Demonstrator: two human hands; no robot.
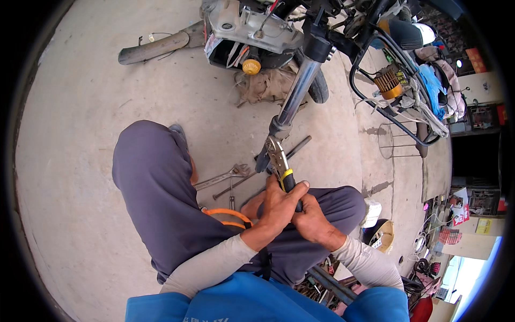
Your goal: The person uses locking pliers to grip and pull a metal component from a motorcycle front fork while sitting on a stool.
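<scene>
Bright, even, daylight-like illumination; pale floor [70, 161] well lit, shadows soft. Strongest glare at 4 o'clock: sky-bright patch [476, 275] washed to near white. Dark opening [475, 161] at 3 o'clock sunk in black, detail lost. Highlight streak along metal fork tube [301, 88], 1 o'clock. Locking pliers [277, 155] near centre fairly crisp. Fisheye bends straight edges toward rim; corners black; small clutter [422, 266] at 4 o'clock soft.

Pale concrete floor [75, 161]; adjustable wrench [220, 178], metal rod [236, 185], tan cloth bundle [265, 86] on it.
</scene>
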